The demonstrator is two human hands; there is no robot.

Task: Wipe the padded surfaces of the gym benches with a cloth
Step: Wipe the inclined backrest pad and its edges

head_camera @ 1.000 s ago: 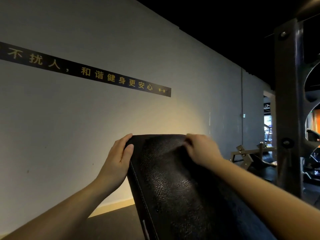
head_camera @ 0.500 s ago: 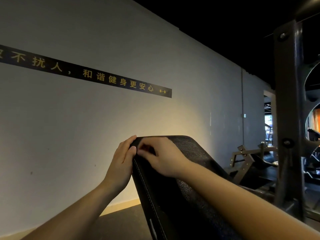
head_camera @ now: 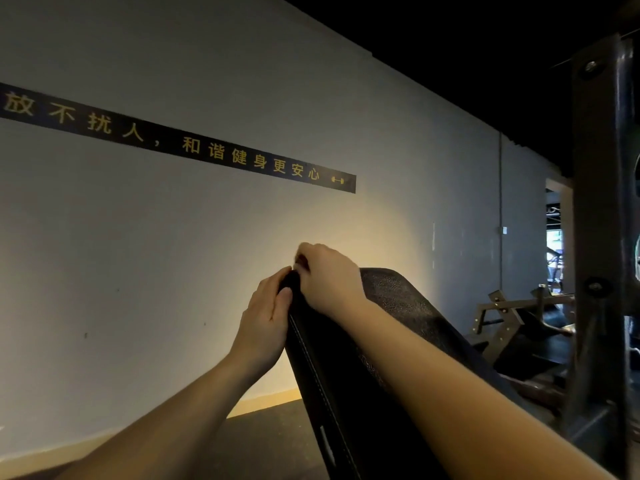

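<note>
Right hand (head_camera: 327,278), earlier at top right of the bench pad (head_camera: 408,306), now at its top-left corner.

Pebbled black leather-look bench pad (head_camera: 408,306)

black strip (head_camera: 221,154) stuck on the grey wall (head_camera: 138,289), yellow characters read: 放不扰人,和谐健身更安心; text starts at the left frame edge, may be cut off. small yellow dumbbell icon (head_camera: 337,180) at the strip's right end. small plate (head_camera: 504,230) further along the wall, too small to read.

Grey wall (head_camera: 207,289), black lettered strip (head_camera: 221,154), steel upright (head_camera: 602,237).
</note>
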